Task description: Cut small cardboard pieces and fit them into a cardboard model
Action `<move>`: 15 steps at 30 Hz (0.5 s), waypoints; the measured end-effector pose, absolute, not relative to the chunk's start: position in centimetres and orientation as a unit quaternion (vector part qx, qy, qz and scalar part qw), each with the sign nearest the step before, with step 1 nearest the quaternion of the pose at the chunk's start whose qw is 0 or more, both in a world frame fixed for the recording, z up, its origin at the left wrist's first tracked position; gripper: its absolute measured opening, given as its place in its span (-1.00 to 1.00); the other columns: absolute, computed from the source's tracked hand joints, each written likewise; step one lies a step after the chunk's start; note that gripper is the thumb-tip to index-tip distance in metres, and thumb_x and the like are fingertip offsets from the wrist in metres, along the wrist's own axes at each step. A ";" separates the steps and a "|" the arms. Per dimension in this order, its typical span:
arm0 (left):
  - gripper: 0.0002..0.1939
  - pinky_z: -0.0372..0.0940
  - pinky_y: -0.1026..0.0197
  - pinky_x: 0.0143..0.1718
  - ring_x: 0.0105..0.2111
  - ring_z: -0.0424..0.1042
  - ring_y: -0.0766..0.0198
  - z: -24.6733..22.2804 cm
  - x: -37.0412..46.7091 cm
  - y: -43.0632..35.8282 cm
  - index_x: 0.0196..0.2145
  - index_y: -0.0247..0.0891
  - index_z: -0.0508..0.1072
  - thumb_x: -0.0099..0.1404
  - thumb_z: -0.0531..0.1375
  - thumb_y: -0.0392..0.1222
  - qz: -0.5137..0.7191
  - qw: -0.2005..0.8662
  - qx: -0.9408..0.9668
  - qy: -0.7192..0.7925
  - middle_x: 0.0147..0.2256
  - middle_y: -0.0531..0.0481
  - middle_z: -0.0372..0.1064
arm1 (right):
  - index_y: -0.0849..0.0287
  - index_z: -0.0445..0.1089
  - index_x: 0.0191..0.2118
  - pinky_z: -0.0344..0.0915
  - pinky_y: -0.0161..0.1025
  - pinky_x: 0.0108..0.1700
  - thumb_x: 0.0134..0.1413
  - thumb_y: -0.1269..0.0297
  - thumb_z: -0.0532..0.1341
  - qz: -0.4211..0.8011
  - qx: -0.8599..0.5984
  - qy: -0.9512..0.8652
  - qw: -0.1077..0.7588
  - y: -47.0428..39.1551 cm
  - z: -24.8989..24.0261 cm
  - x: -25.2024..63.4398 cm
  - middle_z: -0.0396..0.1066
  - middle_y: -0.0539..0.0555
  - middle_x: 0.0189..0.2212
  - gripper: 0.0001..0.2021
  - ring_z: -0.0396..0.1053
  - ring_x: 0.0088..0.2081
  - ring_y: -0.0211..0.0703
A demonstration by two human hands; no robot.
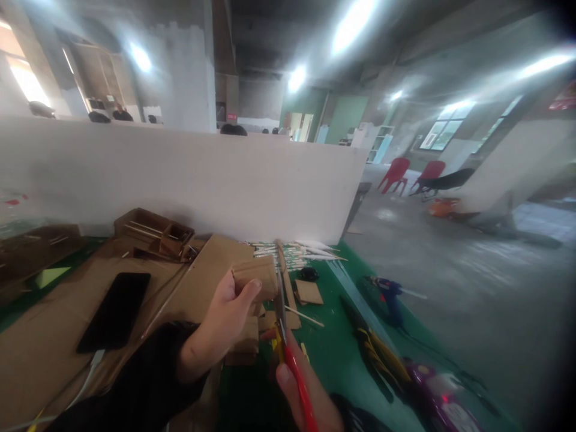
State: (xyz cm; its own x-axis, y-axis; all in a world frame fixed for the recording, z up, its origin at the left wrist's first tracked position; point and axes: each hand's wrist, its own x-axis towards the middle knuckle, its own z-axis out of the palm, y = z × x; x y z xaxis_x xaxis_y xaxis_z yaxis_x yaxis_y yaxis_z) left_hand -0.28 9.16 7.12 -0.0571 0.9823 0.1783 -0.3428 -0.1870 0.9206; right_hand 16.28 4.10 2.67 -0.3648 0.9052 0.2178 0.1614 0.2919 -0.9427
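My left hand pinches a small piece of brown cardboard between thumb and fingers, above the table. Closed around red and yellow handles, my right hand holds scissors. The blades point away from me and lie along the right edge of the cardboard piece; a narrow brown strip hangs just right of them. Below my left hand lie more small cardboard pieces, partly hidden. Another small square rests on the green mat to the right.
A black phone lies on cardboard at left, with a cardboard box behind. White-tipped sticks lie near the white partition. Pliers, a blue glue gun and a purple device are at right.
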 end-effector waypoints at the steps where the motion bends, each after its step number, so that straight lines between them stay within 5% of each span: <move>1: -0.76 0.29 0.08 0.00 -0.08 0.44 0.11 7.1 -0.3 9.1 -0.06 -0.23 0.39 0.30 0.19 -0.20 0.631 0.521 0.445 0.365 -0.09 -0.08 0.46 | -0.11 0.30 -0.03 0.22 0.10 0.11 0.19 -0.05 0.09 0.448 -0.382 -0.695 0.413 4.1 2.7 16.2 0.39 0.08 -0.08 -0.70 0.32 0.01 0.11; 15: -0.79 0.32 0.16 -0.07 -0.13 0.45 0.16 6.7 -0.1 9.2 -0.13 -0.20 0.43 0.27 0.22 -0.18 0.630 0.533 0.420 0.379 -0.15 -0.03 0.49 | 0.01 0.37 0.06 0.22 0.02 0.17 0.18 -0.08 0.11 0.444 -0.406 -0.648 0.466 3.6 2.6 15.1 0.47 0.09 -0.11 -0.57 0.33 0.06 0.06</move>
